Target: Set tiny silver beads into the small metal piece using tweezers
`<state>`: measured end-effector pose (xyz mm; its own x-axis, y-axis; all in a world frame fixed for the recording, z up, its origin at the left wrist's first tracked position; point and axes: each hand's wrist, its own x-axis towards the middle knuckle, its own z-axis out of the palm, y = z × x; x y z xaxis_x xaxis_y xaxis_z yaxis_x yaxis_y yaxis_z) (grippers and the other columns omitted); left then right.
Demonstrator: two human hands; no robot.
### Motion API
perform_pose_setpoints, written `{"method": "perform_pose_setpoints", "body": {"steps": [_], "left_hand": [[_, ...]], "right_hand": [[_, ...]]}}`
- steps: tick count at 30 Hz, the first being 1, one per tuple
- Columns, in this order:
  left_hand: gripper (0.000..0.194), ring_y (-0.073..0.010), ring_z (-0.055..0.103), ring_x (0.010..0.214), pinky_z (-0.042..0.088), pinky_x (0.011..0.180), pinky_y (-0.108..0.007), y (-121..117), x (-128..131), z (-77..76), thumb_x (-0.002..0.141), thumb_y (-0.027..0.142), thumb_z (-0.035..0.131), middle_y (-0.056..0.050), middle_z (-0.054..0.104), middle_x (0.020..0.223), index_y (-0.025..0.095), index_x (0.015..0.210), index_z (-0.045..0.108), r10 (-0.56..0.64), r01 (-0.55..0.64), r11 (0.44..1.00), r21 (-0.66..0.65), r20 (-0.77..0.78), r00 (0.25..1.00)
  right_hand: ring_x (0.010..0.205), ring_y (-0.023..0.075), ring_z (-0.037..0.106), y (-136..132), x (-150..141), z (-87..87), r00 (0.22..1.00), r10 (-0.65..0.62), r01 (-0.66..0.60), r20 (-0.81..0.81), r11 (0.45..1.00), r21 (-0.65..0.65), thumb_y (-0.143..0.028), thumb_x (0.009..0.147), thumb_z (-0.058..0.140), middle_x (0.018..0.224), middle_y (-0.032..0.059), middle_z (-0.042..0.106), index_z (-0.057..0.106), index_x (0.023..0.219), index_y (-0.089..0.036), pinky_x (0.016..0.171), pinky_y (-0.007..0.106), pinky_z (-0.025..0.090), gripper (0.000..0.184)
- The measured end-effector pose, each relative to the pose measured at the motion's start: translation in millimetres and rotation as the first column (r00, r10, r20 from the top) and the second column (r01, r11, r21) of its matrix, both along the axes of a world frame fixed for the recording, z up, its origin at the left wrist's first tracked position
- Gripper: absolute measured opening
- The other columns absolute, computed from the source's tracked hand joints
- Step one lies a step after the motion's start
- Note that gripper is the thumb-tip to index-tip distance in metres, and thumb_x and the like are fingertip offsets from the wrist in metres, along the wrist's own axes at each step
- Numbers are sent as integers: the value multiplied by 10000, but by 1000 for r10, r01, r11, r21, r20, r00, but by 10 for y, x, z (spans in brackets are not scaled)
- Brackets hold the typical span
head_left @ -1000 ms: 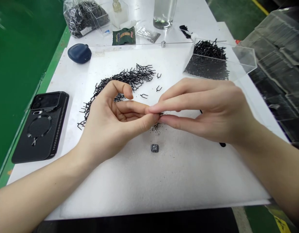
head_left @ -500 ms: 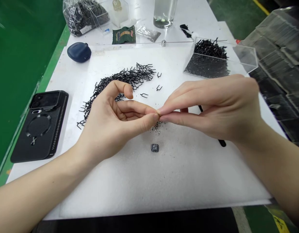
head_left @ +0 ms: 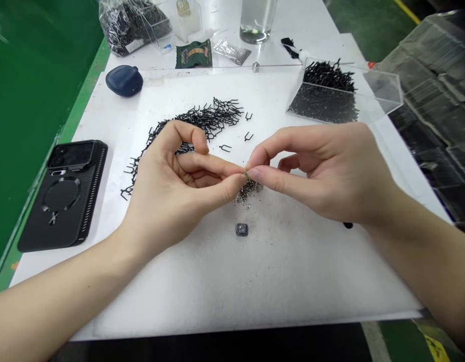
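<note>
My left hand (head_left: 175, 186) and my right hand (head_left: 326, 168) meet fingertip to fingertip above a white foam pad (head_left: 255, 271). Both pinch a tiny part at the point where they touch; it is too small to name. Just under the fingertips lies a small heap of tiny grey metal bits (head_left: 249, 191). A small square dark piece (head_left: 242, 230) sits on the pad a little nearer to me. Behind my left hand curves a long pile of black wire clips (head_left: 205, 118), with three loose clips (head_left: 224, 148) beside it.
A clear plastic box (head_left: 383, 85) of black clips stands at the right rear. A black phone (head_left: 64, 193) lies at the left, a dark blue case (head_left: 124, 80) behind it. A bag of clips (head_left: 130, 22), a green packet (head_left: 193, 54) and a glass (head_left: 257, 20) stand at the back.
My right hand's fingers have curled from a flat stretch into a thumb-and-forefinger pinch, uncovering the heap of grey bits. My left hand has stayed put.
</note>
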<state>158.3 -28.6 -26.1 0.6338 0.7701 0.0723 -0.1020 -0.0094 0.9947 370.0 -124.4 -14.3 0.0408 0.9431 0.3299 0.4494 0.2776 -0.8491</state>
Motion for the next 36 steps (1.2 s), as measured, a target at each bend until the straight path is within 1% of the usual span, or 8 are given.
{"method": "perform_pose_setpoints", "body": {"steps": [3, 7, 11, 20, 24, 27, 30, 36], "left_hand": [[515, -258, 898, 800, 740, 740, -336, -10, -6, 7, 809, 98, 1000, 28, 894, 860, 277, 961, 541, 32, -33, 999, 27, 24, 999], [478, -202, 885, 753, 728, 696, -274, -45, -3, 29, 829, 58, 944, 59, 897, 852, 282, 952, 539, 78, -82, 994, 68, 64, 995], [497, -213, 901, 814, 769, 761, -291, -74, 8, 46, 842, 50, 965, 75, 900, 864, 286, 957, 542, 110, -117, 989, 92, 72, 991], [454, -204, 904, 873, 754, 761, -236, -112, 16, 59, 822, 39, 1019, 87, 895, 867, 272, 1053, 705, 121, -126, 988, 87, 59, 991], [477, -242, 902, 872, 769, 794, -306, -114, 9, 66, 775, 101, 1068, 72, 886, 842, 272, 1044, 713, 137, -138, 986, 92, 22, 990], [448, -259, 897, 912, 758, 794, -338, -108, 3, 65, 783, 124, 1060, 42, 882, 945, 270, 1034, 719, 156, -148, 970, 195, -28, 987], [347, -246, 889, 943, 728, 782, -340, -108, -5, 52, 872, 147, 992, 19, 854, 1096, 284, 1056, 732, 128, -92, 943, 321, -93, 987], [208, -165, 862, 893, 504, 570, -311, -139, -28, 27, 1027, 114, 804, 47, 834, 986, 276, 1087, 688, 171, -18, 825, 565, -218, 961]], "right_hand": [[716, 109, 715, 21, -26, -16, 999, -36, 36, -29, 999, -26, -221, 971, 890, 890, -13, 842, 895, 907, -251, 527, 196, 557, 70], [646, 107, 688, 48, -60, -4, 994, -80, 76, -75, 995, -59, -211, 943, 913, 833, -7, 830, 904, 867, -243, 491, 193, 552, 82], [533, 70, 602, 60, -87, 27, 987, -80, 66, -140, 992, -104, -201, 900, 959, 749, -30, 793, 905, 853, -243, 459, 167, 539, 83], [542, 51, 610, 49, -141, 47, 981, -116, 100, -156, 989, -111, -171, 914, 900, 740, -32, 779, 881, 848, -220, 473, 132, 540, 85], [545, 64, 616, 45, -122, 34, 981, -91, 73, -170, 991, -110, -163, 911, 887, 784, -18, 802, 868, 843, -216, 471, 164, 546, 88], [581, 64, 629, 50, -94, 11, 982, -85, 72, -170, 994, -81, -133, 913, 868, 798, -24, 802, 858, 836, -215, 520, 164, 571, 113], [663, 66, 678, 55, -67, -2, 986, -73, 65, -147, 996, -58, -105, 910, 852, 815, -29, 804, 853, 846, -208, 561, 141, 576, 121], [762, 91, 721, 47, -9, 11, 992, -49, 40, -114, 996, -80, -125, 915, 861, 859, -27, 823, 838, 852, -215, 579, 166, 570, 112]]}}
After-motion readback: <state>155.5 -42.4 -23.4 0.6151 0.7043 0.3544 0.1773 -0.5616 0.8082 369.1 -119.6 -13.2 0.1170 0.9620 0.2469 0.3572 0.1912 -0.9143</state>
